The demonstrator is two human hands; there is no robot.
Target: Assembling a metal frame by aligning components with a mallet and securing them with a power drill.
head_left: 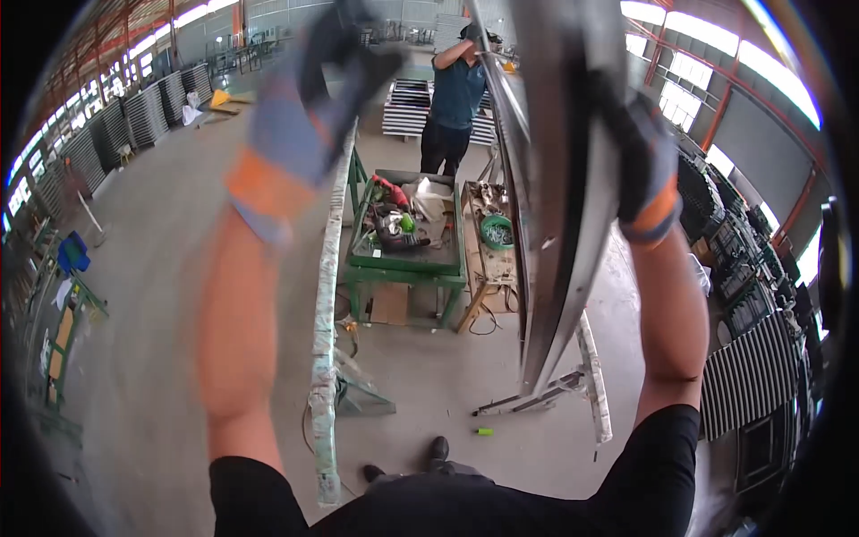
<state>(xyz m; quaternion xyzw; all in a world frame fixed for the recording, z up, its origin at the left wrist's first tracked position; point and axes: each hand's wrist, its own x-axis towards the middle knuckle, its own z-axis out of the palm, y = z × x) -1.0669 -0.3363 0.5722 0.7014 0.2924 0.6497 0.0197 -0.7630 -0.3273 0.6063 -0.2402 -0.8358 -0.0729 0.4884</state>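
A long grey metal frame [559, 179] stands tilted nearly upright just right of the middle, seen almost edge-on; its upper end runs out of view. My right hand [646, 166], in a black and grey glove with an orange band, grips its right-hand edge; the fingertips are partly hidden behind the metal. Raised at the upper left is my left hand [313, 107] in a matching glove, blurred by motion. Its thumb stands apart from the fingers and nothing shows in it. The left hand is clear of the frame.
Two padded rails, left [326, 358] and right [592, 376], flank my feet. Beyond stand a green workbench [407, 268] with tools and a wooden table [492, 264] carrying a green basket [497, 231]. A person [455, 98] stands behind them. Stacked panels [752, 376] line the right.
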